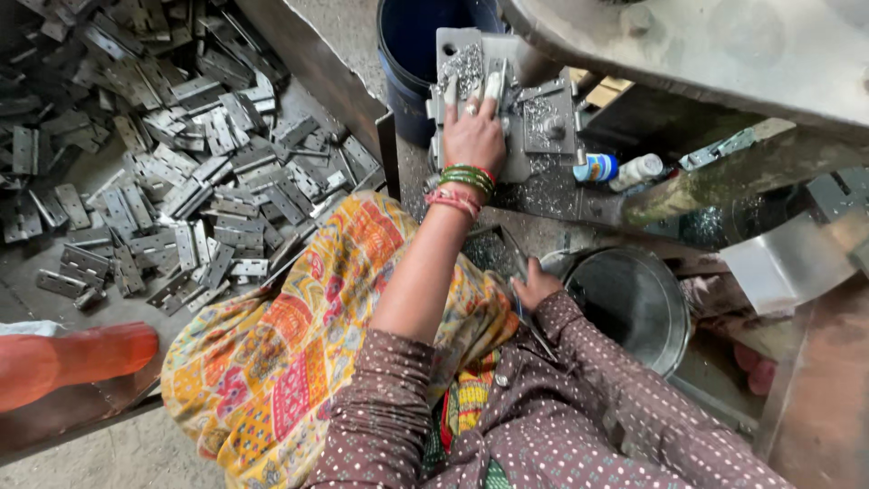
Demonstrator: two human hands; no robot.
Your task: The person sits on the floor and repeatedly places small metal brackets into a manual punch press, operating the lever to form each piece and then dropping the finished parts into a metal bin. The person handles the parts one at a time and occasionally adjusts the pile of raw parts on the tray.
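- Two bare hands show from above: the left hand (472, 127) reaches forward with its arm stretched out, and the right hand (536, 285) stays close to the body.
- The left hand lies flat on a grey metal fixture (507, 109), fingers straight and slightly spread, fingertips pressing a small metal piece (493, 80) against it; nothing is pinched.
- Green and red bangles (463, 186) circle the left wrist.
- Shiny metal shavings (543, 186) cover the fixture and the surface around it.
- The right hand is partly hidden by its dotted sleeve; its fingers curl near the rim of a round steel bowl (634, 303), and the grip cannot be told.
- A dark blue bucket (412, 54) stands just behind the fixture.
- Many flat grey hinges (181, 181) lie heaped in a tray to the left.
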